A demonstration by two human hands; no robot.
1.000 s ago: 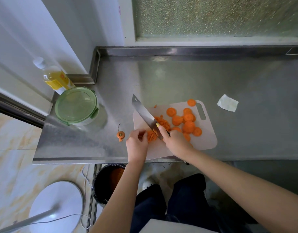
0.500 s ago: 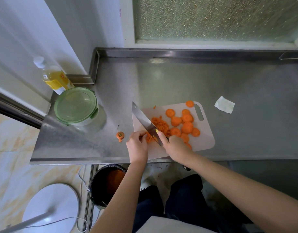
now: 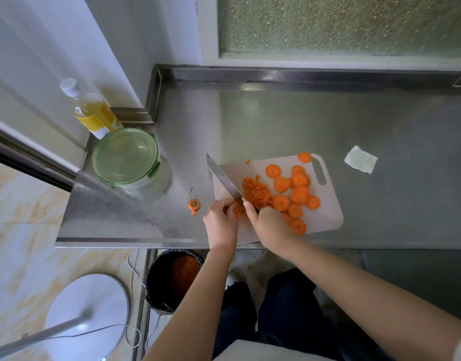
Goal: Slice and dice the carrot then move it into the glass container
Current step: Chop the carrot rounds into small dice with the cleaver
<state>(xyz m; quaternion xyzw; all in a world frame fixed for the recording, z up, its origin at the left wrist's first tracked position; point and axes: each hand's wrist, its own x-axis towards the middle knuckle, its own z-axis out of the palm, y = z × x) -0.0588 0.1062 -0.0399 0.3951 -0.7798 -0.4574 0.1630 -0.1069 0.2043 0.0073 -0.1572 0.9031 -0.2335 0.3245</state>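
A pale cutting board [image 3: 331,212] lies on the steel counter with several round carrot slices [image 3: 299,195] on its right half and a heap of diced carrot [image 3: 255,191] near its middle. My right hand [image 3: 269,225] grips the handle of a knife [image 3: 222,179], whose blade points up and left over the board. My left hand [image 3: 220,221] pinches a few carrot pieces [image 3: 238,209] right beside the blade. The glass container [image 3: 126,158], with a green lid on it, stands at the counter's left end.
A carrot top with its stem [image 3: 193,204] lies on the counter left of the board. A yellow bottle [image 3: 92,112] stands behind the container. A white paper scrap [image 3: 360,159] lies to the right. Below the counter edge sits a black bin [image 3: 176,278].
The knife and both hands stay at the board's near left part, with the blade working on the carrot pieces. The diced heap looks slightly more spread.
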